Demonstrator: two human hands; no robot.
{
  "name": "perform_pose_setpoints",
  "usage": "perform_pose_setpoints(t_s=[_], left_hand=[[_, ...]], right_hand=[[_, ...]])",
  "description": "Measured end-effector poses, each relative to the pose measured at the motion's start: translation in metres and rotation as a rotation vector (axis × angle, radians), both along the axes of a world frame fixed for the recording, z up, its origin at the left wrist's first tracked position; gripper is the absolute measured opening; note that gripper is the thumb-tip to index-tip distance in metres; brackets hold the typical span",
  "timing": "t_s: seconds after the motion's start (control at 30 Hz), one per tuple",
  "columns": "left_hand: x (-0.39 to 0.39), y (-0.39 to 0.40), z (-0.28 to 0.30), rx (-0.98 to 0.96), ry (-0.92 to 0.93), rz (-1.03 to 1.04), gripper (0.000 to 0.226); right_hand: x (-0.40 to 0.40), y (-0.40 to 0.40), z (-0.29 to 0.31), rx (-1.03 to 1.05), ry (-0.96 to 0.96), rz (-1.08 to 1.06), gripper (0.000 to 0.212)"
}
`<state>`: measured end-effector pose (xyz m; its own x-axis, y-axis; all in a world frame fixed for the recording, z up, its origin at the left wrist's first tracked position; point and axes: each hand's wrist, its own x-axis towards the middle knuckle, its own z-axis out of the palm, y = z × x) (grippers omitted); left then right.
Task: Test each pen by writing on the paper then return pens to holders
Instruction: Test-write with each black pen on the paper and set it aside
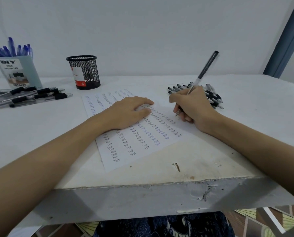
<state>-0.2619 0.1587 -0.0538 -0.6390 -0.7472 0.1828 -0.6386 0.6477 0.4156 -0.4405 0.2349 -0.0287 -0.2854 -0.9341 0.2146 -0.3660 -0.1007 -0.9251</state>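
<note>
left hand lies flat pinning the paper so it won't slide, while the right hand pinches a black pen, tip near the sheet's right edge

Paper: white sheet, flat, rows of "Test". Black-capped pen: tilted, tip on paper. Loose black pens: piles left and right. Mesh holder: black, upright. Grey holder: blue pens.

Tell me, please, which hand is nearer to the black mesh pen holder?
Left. The left hand lies flat on the paper just in front of the mesh holder; the right hand writes farther off to its right.
</note>
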Motion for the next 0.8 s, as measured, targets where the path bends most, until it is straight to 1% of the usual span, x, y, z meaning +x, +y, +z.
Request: perform_pose_setpoints(t_s=[0.07,0.2,0.3,0.4,0.57,0.7,0.8], left_hand=[[0.0,0.0,0.0,0.003,0.004,0.001,0.048],[0.001,0.001,0.0,0.013,0.003,0.009,0.055],[0.001,0.0,0.0,0.016,0.005,0.012,0.051],[0.001,0.001,-0.001,0.017,0.009,0.009,0.049],[0.0,0.001,0.0,0.017,0.004,0.022,0.055],[0.0,0.001,0.0,0.017,0.004,0.024,0.056],[0.0,0.002,0.0,0.022,0.003,0.025,0.055]], right_hand=[[-0.002,0.0,0.005,0.061,-0.094,0.024,0.027],[-0.006,0.0,0.009,0.152,-0.126,0.083,0.028],[-0.007,-0.001,0.01,0.16,-0.243,0.113,0.025],[-0.01,-0.001,0.012,0.17,-0.358,0.138,0.03],[-0.014,0.0,0.013,0.229,-0.469,0.219,0.026],[-0.019,0.001,0.016,0.238,-0.637,0.267,0.027],[-0.026,-0.002,0.014,0.219,-0.797,0.258,0.035]])
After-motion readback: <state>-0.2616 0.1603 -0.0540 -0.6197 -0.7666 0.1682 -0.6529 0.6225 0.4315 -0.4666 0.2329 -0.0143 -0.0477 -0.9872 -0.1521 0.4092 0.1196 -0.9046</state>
